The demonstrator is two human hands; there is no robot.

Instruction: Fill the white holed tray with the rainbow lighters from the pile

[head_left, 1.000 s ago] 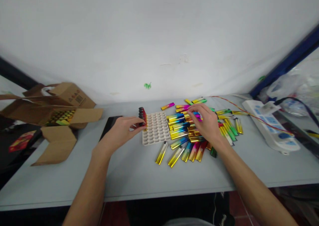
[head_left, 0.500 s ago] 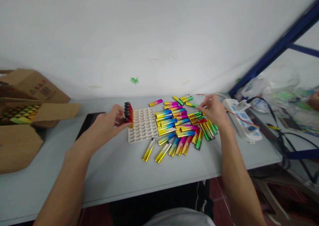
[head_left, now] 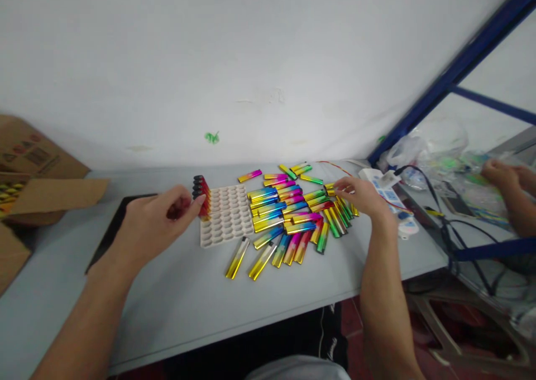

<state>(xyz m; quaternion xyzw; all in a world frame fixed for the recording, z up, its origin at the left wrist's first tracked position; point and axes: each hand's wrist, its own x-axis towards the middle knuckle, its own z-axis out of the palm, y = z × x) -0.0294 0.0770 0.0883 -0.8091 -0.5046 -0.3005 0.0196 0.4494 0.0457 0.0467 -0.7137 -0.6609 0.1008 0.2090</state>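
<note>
A short row of red-and-gold lighters (head_left: 205, 193) with black tops stands upright along the left side of a white tray (head_left: 230, 215) with rows of holes. My left hand (head_left: 157, 218) is at the near end of this row, its thumb and curled fingers closed around the nearest lighter. Right of the tray lies a loose pile of shiny lighters (head_left: 268, 208) in yellow, blue, pink, red and green. At the pile's right side my right hand (head_left: 362, 196) pinches the end of a yellow lighter (head_left: 330, 190); its fingertips partly cover it.
Open cardboard boxes (head_left: 62, 195) stand at the left, one holding lighters. A black flat object (head_left: 111, 229) lies beneath my left forearm. A white power strip (head_left: 379, 187) with cables is behind my right wrist. Another person's hands (head_left: 502, 176) are at the far right, beyond a blue frame (head_left: 422, 112).
My view has turned slightly right. My right hand has moved from beside a green-and-yellow lighter at the back to a yellow one nearer me. My left hand stays by the upright row.
</note>
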